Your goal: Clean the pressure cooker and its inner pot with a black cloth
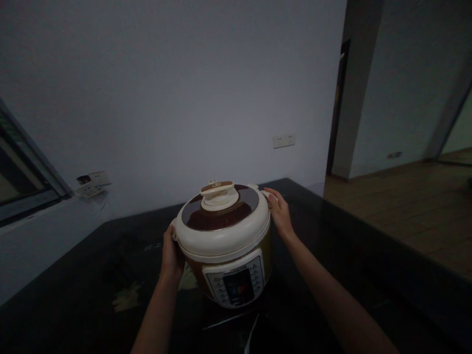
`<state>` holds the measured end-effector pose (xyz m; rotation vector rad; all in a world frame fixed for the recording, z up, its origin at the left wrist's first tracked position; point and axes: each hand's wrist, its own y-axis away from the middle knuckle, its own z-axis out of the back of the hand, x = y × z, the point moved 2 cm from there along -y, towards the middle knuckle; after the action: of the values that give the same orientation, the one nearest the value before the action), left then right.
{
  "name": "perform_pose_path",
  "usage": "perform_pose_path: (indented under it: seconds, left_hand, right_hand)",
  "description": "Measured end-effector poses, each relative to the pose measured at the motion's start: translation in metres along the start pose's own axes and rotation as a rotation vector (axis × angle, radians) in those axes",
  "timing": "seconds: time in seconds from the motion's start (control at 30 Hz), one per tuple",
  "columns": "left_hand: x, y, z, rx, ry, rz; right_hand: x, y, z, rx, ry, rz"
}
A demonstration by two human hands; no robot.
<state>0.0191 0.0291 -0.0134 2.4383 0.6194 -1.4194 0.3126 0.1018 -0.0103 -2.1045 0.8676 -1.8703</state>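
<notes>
- Plainly, left hand (173, 256) clasps left handle (174, 232) of the cooker (225, 242)
- right hand (280, 212) clasps right handle (267, 194)
- cooker between side edges of the tabletop (354, 275)

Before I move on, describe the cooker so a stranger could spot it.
Find the dark tabletop before the pale wall. There, between the left hand and right hand, is the round cooker; unlike anything nearby, it has a knobbed lid and front control panel.

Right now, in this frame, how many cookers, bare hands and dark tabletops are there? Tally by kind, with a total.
Cooker: 1
Bare hands: 2 (left hand, right hand)
Dark tabletop: 1
Total: 4
</notes>
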Motion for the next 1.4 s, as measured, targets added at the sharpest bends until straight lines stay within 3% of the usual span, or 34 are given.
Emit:
perform_pose_path:
  seconds: [0.47, 1.4]
  left_hand:
    - [-0.002, 0.001, -0.005, -0.031, -0.002, -0.04]
    - [-0.001, -0.008, -0.003, -0.044, 0.025, -0.064]
  right_hand:
    - [-0.012, 0.004, -0.009, -0.144, -0.012, -0.028]
    - [-0.014, 0.005, -0.011, -0.231, -0.244, -0.072]
